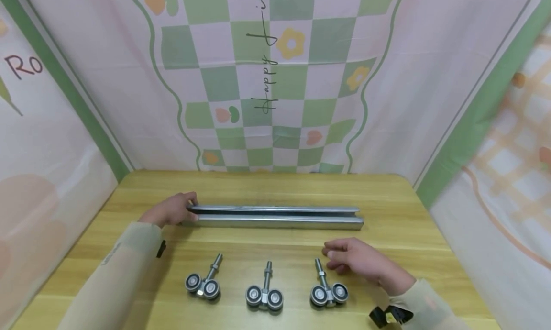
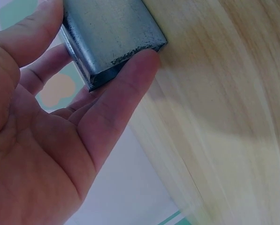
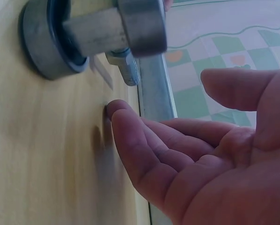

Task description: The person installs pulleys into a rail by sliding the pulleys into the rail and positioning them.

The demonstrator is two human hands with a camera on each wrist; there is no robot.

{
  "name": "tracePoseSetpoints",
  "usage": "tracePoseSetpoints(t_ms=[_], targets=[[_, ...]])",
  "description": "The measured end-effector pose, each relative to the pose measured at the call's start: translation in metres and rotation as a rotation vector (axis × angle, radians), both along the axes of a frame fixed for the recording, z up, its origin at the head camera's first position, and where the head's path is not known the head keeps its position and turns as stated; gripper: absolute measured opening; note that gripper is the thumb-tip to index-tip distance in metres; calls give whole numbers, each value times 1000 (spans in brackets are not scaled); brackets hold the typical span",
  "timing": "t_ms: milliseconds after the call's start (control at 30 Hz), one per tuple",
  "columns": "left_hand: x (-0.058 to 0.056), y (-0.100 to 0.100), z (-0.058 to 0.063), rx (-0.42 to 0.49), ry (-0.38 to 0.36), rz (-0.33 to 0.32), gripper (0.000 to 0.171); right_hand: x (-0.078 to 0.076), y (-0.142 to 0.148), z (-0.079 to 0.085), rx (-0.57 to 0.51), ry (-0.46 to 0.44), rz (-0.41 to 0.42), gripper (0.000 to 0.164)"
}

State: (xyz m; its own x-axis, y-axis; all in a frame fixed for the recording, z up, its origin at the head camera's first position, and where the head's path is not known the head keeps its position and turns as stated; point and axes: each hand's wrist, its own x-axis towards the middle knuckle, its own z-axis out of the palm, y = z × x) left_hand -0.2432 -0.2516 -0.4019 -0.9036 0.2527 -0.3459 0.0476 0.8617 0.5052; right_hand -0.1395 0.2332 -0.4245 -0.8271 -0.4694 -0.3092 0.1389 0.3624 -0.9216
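A long metal channel rail [image 1: 275, 222] lies crosswise on the table, its slot facing up. My left hand [image 1: 170, 210] grips its left end between thumb and fingers; the left wrist view shows the rail's squared end [image 2: 114, 35] among the fingers. In front of the rail lie a left roller hanger [image 1: 211, 289], a middle one [image 1: 274, 300] and a right one [image 1: 319, 295], each with two wheels and a threaded bolt. My right hand [image 1: 361, 260] is beside the right hanger's bolt, fingers loosely bent. The right wrist view shows that hand's palm [image 3: 224, 187] apart from the nearby hanger [image 3: 144, 28].
The wooden table [image 1: 267, 189] has rounded far corners. A patterned cloth [image 1: 286, 81] hangs behind it, with more cloth at the left side [image 1: 51, 129] and the right side [image 1: 495, 177]. Dark straps with small devices [image 1: 391, 315] show at the wrists.
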Motion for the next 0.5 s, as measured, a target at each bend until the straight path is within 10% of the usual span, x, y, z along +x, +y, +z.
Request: tracePoseSetpoints(t_ms=[500], targets=[[-2, -1, -1, -15, -2, -17, 31, 3, -1, -6, -141, -138, 2, 53]])
